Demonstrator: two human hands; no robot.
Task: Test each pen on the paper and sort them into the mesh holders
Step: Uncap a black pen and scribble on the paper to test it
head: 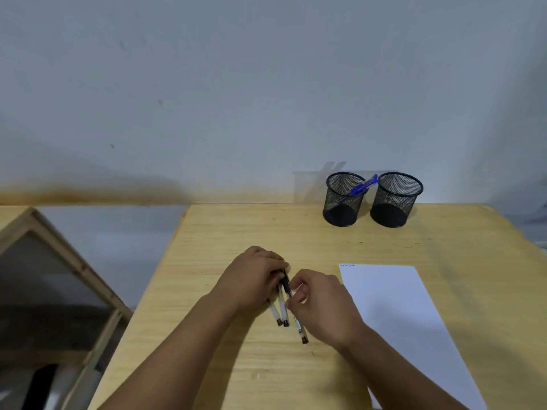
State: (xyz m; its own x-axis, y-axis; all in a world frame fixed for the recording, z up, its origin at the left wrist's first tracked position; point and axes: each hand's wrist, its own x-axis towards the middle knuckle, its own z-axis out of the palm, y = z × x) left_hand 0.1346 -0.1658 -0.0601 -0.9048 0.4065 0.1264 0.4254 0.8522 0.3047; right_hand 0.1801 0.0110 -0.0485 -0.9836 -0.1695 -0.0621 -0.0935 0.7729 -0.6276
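Left hand [251, 276] closed around a bundle of clear-barrelled black pens [281, 309] over the light wooden worktop [225, 232], barrel ends sticking out toward the camera. Right hand [319, 303] fingers [296, 300] pinch one pen [299, 327] of the bundle. White paper sheet [393, 306] lies just right of the hands. Two black mesh holders at the back: left holder [343, 202] has a blue pen [362, 186], right holder [395, 202] beside it.
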